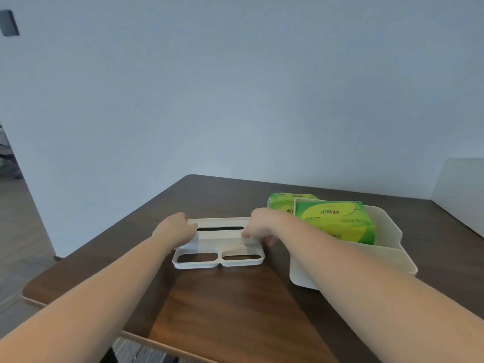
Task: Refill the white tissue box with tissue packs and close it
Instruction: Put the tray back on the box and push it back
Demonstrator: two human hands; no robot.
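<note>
At table centre, both hands, left hand (176, 230) and right hand (259, 227), pinch the lid (218, 244); at three o'clock, the tissue pack (336, 222) bulges above the box (392, 258), so closing may jam.

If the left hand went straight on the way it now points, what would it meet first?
The left hand grips the left end of the white lid and points right along it. Going on, it would likely meet the right hand at the other end first; depth is unclear.
</note>
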